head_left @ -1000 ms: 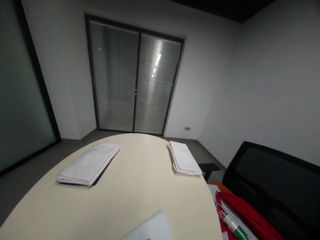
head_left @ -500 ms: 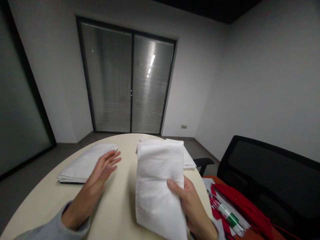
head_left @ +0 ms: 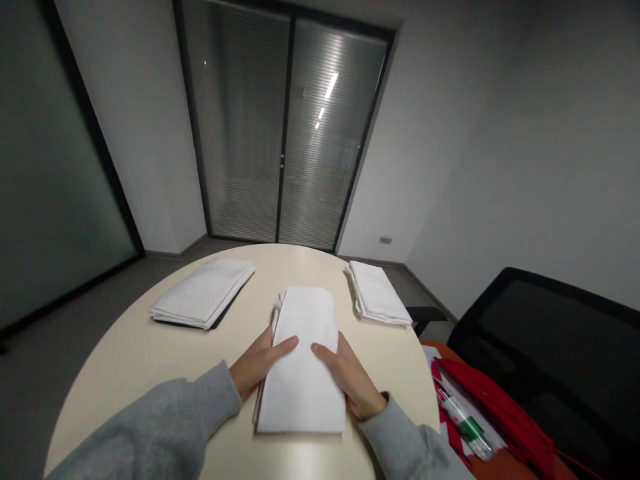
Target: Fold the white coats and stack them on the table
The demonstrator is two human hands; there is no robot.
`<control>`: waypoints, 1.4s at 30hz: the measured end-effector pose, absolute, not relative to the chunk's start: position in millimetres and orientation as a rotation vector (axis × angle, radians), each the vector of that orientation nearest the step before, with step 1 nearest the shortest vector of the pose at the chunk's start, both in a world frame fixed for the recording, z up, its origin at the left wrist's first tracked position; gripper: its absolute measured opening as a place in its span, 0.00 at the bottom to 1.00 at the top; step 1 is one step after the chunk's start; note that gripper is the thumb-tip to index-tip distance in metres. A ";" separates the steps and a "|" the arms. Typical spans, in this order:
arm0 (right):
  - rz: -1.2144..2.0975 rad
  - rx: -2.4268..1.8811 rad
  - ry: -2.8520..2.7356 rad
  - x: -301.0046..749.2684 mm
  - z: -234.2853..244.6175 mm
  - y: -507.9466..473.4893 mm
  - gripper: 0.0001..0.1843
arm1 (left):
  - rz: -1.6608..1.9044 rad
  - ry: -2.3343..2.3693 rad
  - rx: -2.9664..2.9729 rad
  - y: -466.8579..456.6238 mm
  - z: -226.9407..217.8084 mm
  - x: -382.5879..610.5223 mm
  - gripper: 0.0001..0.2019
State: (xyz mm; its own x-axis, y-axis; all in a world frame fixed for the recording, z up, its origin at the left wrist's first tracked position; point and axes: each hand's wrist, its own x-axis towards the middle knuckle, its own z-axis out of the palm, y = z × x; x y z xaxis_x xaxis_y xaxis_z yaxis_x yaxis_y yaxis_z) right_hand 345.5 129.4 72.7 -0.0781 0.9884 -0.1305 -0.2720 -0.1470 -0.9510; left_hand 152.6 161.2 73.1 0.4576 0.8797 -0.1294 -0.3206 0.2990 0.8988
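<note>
A folded white cloth (head_left: 304,387) is low over the near middle of the round table, its long side pointing away from me. My left hand (head_left: 263,357) grips its left edge with the thumb on top. My right hand (head_left: 350,377) holds the right edge the same way, and the fingers of both hands are hidden beneath. A small white bunched bit shows at the far left corner of the cloth. At the far left lies a stack of folded white cloths (head_left: 203,290) on a thin dark sheet. Another white folded stack (head_left: 379,293) lies at the far right.
The cream round table (head_left: 280,260) has its rim near my right arm. Beside it stands a black mesh chair (head_left: 540,360). On its orange seat lie a red fabric item (head_left: 490,400) and a clear bottle with a green label (head_left: 465,427). Glass doors (head_left: 285,133) stand behind.
My left hand has come over from beside the left stack and taken the cloth's left edge. The cloth, held upright in my right hand before, is now lowered flatter over the table.
</note>
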 end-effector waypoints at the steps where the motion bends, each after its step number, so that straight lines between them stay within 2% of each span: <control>1: 1.411 -1.118 -0.991 344.2 70.6 129.4 0.35 | 0.921 0.738 0.972 160.8 71.6 153.8 0.38; 6: 1.147 -1.238 -1.156 341.8 64.2 128.7 0.35 | 1.003 0.735 1.086 157.6 67.4 154.8 0.39; 12: 1.180 -1.191 -1.112 346.7 63.1 126.2 0.30 | 0.951 0.776 1.019 152.7 73.9 151.3 0.38; 17: 1.104 -1.139 -1.178 347.6 62.9 126.3 0.30 | 0.928 0.785 0.933 149.3 86.0 151.4 0.35; 26: 1.201 -0.996 -1.382 342.8 68.7 119.1 0.31 | 1.091 0.811 0.849 162.6 95.3 147.1 0.28; 29: 1.260 -1.007 -1.301 341.2 74.0 117.0 0.31 | 1.116 0.831 0.879 164.0 90.4 146.2 0.27; 34: 1.442 -0.973 -0.959 342.4 80.3 118.0 0.33 | 1.032 0.820 1.022 156.3 85.8 148.3 0.30; 37: 1.374 -1.029 -0.915 346.6 77.2 121.1 0.34 | 0.970 0.810 1.076 150.2 89.7 150.3 0.31; 42: 1.206 -1.116 -1.059 350.6 66.7 124.4 0.31 | 0.962 0.874 1.153 148.3 94.8 149.9 0.31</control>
